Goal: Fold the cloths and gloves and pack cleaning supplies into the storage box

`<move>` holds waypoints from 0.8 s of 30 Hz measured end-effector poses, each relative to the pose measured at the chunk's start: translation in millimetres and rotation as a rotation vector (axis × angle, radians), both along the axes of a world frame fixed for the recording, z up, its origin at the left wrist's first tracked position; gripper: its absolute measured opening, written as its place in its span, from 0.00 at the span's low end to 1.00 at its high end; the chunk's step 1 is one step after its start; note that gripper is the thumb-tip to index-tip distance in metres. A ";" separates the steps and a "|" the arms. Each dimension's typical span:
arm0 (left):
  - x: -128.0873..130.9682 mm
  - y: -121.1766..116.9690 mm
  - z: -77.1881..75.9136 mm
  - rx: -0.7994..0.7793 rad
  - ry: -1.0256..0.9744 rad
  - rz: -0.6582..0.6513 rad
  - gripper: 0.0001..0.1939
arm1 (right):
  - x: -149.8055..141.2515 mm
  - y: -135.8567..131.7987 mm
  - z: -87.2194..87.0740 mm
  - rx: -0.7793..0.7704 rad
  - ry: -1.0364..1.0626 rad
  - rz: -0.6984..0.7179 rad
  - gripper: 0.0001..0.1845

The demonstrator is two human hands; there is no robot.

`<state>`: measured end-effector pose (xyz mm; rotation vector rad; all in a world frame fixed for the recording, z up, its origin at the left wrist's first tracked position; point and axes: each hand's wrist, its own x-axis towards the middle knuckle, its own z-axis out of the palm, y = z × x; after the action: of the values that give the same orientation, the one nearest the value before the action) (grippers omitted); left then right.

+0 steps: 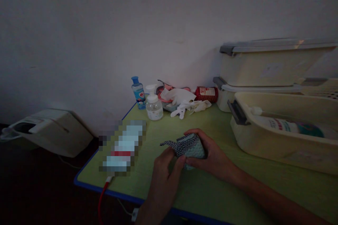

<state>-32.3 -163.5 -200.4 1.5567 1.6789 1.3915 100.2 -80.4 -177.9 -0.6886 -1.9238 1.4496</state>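
Both my hands hold a small dotted dark-and-teal cloth [188, 146] just above the green table [211, 190]. My right hand [211, 156] wraps its fingers round the cloth's right side, thumb below. At the cloth's left lower edge my left hand [165, 172] pinches it with thumb and fingers. A loose corner of the cloth sticks out to the left.
At the back of the table stand a blue-capped bottle [138, 93], a clear pump bottle [154, 105], a red can [206, 94] and white gloves [188, 106]. Cream storage boxes [274, 63] are stacked at right; an open one [264, 140] holds a bottle. A blurred-out object [121, 147] lies left.
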 end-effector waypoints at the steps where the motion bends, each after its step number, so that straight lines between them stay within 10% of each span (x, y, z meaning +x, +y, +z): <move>1: 0.0 0.4 -0.2 -0.002 0.002 0.001 0.12 | 0.5 -1.1 -0.4 0.015 -0.016 -0.002 0.27; 16: 0.0 0.3 -6.4 -0.053 0.042 0.086 0.17 | -0.3 -2.0 -8.9 -0.219 0.072 0.080 0.27; 24: 1.8 8.1 -15.8 0.286 0.287 0.242 0.13 | -2.3 4.6 -10.6 -0.273 0.016 -0.051 0.29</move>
<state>-30.5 -155.5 -216.1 1.8302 1.9597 1.6541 97.9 -75.8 -188.5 -0.8389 -1.6995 1.6974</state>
